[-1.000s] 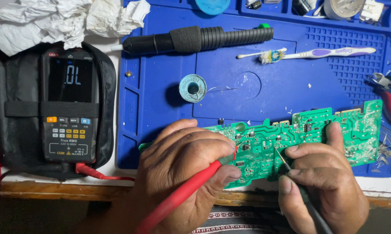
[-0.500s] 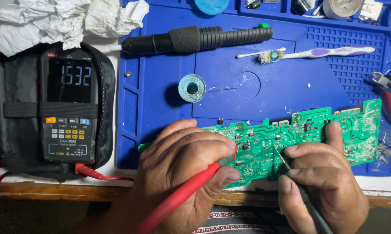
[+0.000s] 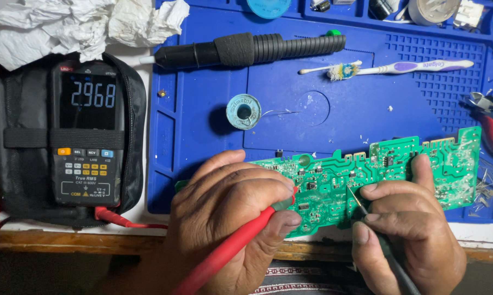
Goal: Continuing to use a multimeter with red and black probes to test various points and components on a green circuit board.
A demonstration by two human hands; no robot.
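Head view: circuit board point(image 3: 410, 164) lies just beyond both probe-holding hands' grip.

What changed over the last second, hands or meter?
Only the multimeter changed: the digits on its screen differ in each picture. Nothing was taken hold of or let go. The left hand keeps the red probe on the green circuit board, and the right hand keeps the dark probe there. The solder spool and toothbrush stayed put.

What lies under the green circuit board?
The green circuit board rests on the blue work mat, its near edge over the white bench. The left hand and right hand cover its lower parts, hiding what lies beneath there.
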